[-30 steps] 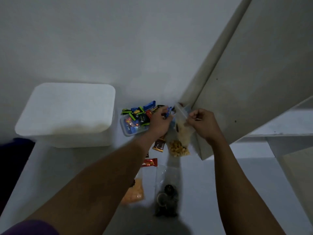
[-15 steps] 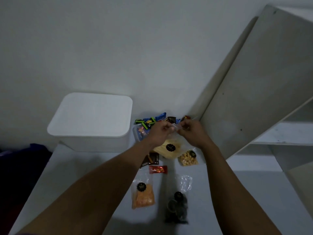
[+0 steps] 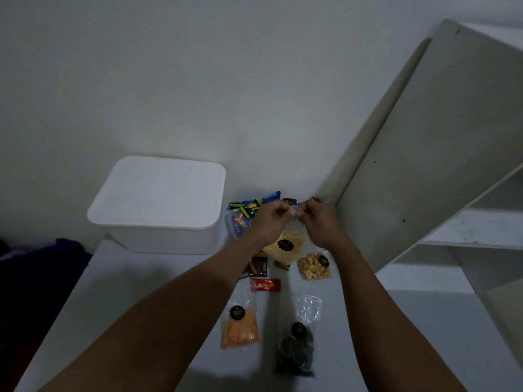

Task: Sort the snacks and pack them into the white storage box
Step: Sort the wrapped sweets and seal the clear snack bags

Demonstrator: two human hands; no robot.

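Since a second ago: peanut bag (image 3: 314, 267) set down on bench (image 3: 135, 284), pale yellow snack bag (image 3: 285, 247) now lifted instead. Left hand (image 3: 270, 219) and right hand (image 3: 321, 222) both pinching its top edge, bag hanging just above bench near small tub of wrapped candies (image 3: 240, 219). Step: still sorting, likely sealing or checking bag mouth. White storage box (image 3: 158, 205) at left, lid on, nothing packed. Orange bag (image 3: 240, 329), dark bag (image 3: 297, 346), red packet (image 3: 265, 285) lying loose. Next: lid off, then bags in flat.
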